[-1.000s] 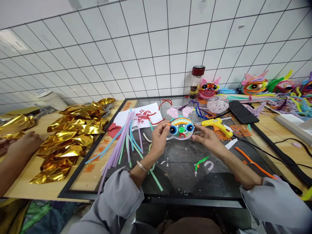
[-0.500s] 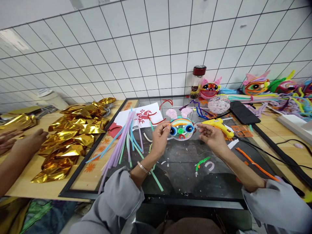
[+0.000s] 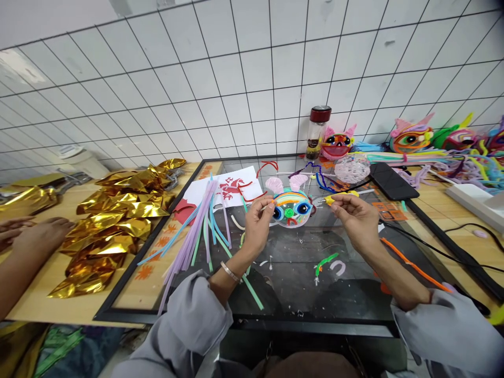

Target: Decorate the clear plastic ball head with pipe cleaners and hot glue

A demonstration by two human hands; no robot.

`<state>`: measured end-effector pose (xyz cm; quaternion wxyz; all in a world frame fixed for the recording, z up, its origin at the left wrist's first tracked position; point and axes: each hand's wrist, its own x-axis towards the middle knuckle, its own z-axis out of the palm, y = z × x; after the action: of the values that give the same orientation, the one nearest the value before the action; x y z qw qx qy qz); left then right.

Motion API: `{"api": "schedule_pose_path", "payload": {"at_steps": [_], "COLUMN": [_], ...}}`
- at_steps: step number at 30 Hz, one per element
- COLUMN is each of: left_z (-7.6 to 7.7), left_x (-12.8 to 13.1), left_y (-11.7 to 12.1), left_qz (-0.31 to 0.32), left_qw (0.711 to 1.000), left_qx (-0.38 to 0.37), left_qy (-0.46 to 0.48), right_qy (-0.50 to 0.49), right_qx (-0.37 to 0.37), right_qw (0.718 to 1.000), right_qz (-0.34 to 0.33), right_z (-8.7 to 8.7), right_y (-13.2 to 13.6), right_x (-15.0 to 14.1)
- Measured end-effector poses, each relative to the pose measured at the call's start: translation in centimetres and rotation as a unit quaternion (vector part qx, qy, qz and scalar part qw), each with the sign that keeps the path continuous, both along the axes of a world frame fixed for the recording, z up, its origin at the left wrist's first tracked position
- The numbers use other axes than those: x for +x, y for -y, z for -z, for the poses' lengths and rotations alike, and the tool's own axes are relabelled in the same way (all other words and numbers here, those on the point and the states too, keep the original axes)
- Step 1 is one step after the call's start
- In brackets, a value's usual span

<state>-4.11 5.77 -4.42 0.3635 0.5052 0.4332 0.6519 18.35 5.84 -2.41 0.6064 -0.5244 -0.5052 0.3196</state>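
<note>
My left hand (image 3: 258, 223) is closed in a pinch at the left edge of a clear round animal-face ornament (image 3: 303, 221), with a bit of orange at the fingertips. The ornament has pink fuzzy ears, big blue eyes, a green nose and coloured pipe-cleaner bands. To its right, my right hand (image 3: 358, 220) has thumb and fingers drawn together over a yellow glue gun (image 3: 338, 197). The gun's nozzle points left towards the ornament, and its handle is hidden behind the hand. Whether these fingers grip the gun I cannot make out.
Pipe cleaners (image 3: 197, 231) lie over white paper (image 3: 248, 181) on the left. A phone (image 3: 394, 181), glass bottle (image 3: 316, 134) and finished animal heads (image 3: 337, 144) stand behind. Gold foil (image 3: 110, 226) lies near another person's hands (image 3: 41, 236). A black cable (image 3: 429, 239) crosses the right side.
My right hand has shifted slightly right and turned, now covering the glue gun's handle while its nozzle shows. My left hand and the ornament stay about where they were.
</note>
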Motion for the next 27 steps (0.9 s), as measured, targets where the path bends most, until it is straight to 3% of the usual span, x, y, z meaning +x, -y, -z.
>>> {"api": "schedule_pose_path", "payload": {"at_steps": [7, 13, 16, 18, 20, 23, 25, 27], "left_z": [-0.1, 0.0, 0.1, 0.1, 0.1, 0.0, 0.0, -0.1], "left_x": [-0.1, -0.2, -0.3, -0.3, -0.3, -0.2, -0.2, -0.2], "left_y": [0.1, 0.1, 0.0, 0.0, 0.0, 0.1, 0.1, 0.1], "left_qz": [-0.004, -0.007, -0.004, -0.004, -0.007, -0.01, -0.009, -0.007], "left_qw": [1.0, 0.999, 0.999, 0.999, 0.999, 0.999, 0.999, 1.0], "left_qx": [0.008, 0.017, 0.021, 0.02, 0.018, 0.015, 0.011, 0.007], "left_qy": [-0.016, -0.034, -0.034, -0.035, -0.037, -0.035, -0.032, -0.028], "right_qy": [-0.029, -0.009, 0.046, 0.147, 0.3, 0.503, 0.579, 0.615], "right_qx": [0.039, 0.107, 0.109, 0.088, 0.045, -0.036, -0.086, -0.125], "right_qw": [0.998, 0.98, 0.974, 0.965, 0.93, 0.84, 0.79, 0.761], "right_qz": [0.047, 0.17, 0.192, 0.201, 0.207, 0.201, 0.184, 0.165], "right_z": [0.2, -0.5, -0.4, -0.2, 0.0, 0.1, 0.1, 0.2], "right_y": [-0.6, -1.4, -1.8, -1.9, -1.9, -1.9, -1.8, -1.8], "right_x": [0.8, 2.6, 3.8, 4.6, 5.2, 5.3, 4.8, 4.3]}}
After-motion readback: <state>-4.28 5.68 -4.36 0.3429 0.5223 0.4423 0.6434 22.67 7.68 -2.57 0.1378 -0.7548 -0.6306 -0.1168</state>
